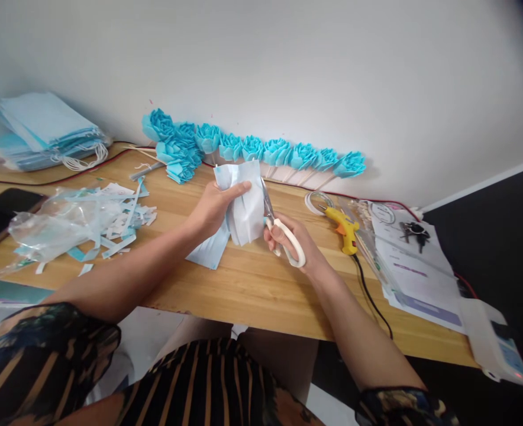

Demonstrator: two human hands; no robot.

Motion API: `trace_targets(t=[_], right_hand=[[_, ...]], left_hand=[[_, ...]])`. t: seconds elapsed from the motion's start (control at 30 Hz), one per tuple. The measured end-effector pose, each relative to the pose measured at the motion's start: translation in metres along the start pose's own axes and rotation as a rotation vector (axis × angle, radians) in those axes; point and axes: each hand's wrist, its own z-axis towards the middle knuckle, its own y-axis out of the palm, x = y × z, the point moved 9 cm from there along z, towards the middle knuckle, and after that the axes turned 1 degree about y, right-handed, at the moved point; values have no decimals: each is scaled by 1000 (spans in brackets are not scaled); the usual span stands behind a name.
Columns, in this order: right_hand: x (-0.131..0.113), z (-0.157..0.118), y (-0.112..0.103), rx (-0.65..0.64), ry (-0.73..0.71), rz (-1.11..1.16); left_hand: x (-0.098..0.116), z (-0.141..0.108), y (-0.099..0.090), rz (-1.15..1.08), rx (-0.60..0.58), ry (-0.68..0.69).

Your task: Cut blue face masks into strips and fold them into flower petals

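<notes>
My left hand [219,204] pinches a pale blue and white face mask [247,210], thumb on top, holding it upright over the wooden table. White-handled scissors [293,241] are in my right hand [288,234], fingers through the loops. Their blades point up along the mask's right edge; whether they touch it I cannot tell. Another pale blue piece [212,248] lies on the table below my left hand, partly hidden by the held mask.
Blue flowers [277,151] on sticks line the wall. Stacked masks [51,127], scraps with a plastic bag [70,219] and a phone [6,213] lie left. Right are a yellow glue gun [344,229], papers [415,266], keys [416,234] and a white device [492,340].
</notes>
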Motion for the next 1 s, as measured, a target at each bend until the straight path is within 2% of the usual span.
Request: trace_targets(t=[0.37,0.57,0.83,1.0], right_hand=[[5,0,3,-26,26,6],[1,0,2,-18,17,3],[5,1,-5,40,7,54],[5,1,-5,37,-10,56]], left_hand=[[7,3,-10,23,89,85],[-4,-1,0,35,3,-6],[-19,-7,4,66,-4,-99],[-24,-9,7,64,-31,-111]])
